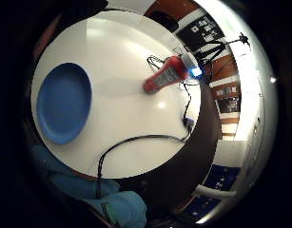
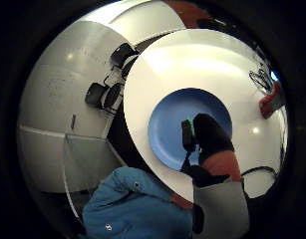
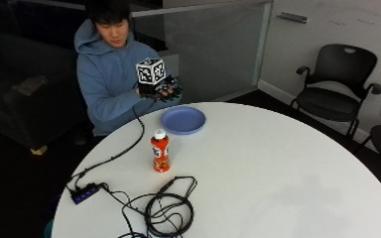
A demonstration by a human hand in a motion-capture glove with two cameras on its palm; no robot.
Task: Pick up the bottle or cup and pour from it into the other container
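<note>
The orange plastic bottle with a white cap (image 3: 160, 151) stands upright on the round white worktop (image 3: 276, 168) — well ahead of the raised gloved right hand (image 3: 158, 89), beyond the shallow blue plate (image 3: 183, 120); fingers loosely curled, holding nothing.

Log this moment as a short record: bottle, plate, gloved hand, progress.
bottle: orange bottle with a white cap, upright on the white table, untouched
plate: blue plate, nothing visible in it, near the table edge by the person
hand: gloved right hand raised above the table edge near the plate, holding nothing
progress: bottle not yet picked up
</note>
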